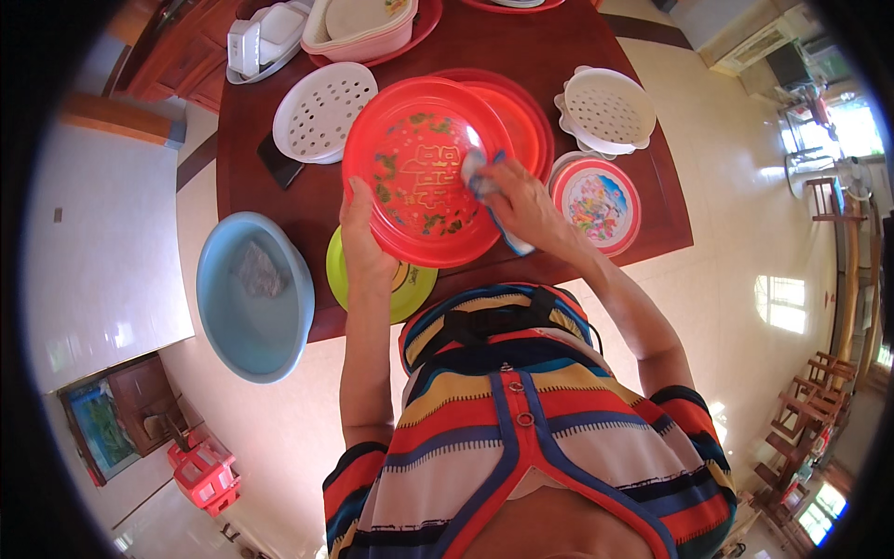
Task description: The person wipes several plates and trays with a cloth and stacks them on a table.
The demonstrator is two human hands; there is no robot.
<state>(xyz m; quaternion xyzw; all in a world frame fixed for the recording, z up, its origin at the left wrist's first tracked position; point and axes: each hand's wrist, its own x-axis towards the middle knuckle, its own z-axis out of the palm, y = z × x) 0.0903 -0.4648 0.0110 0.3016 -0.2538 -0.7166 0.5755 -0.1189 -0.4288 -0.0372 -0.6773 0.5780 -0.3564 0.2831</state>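
Observation:
My left hand grips the left rim of a round red plastic tray with gold and green decoration, its thumb on the upper side. The tray is held above the table. My right hand is closed on a crumpled blue and white cloth, pressed against the tray's face on the right. A loose end of the cloth hangs below that hand. More red trays lie on the table partly behind the held one. Under its lower left side a lime-green plate shows in part.
A white perforated plate and a dark flat object are left on the dark red table. To the right are a white colander and a printed round plate. A blue basin containing a greyish crumpled thing stands at the left edge.

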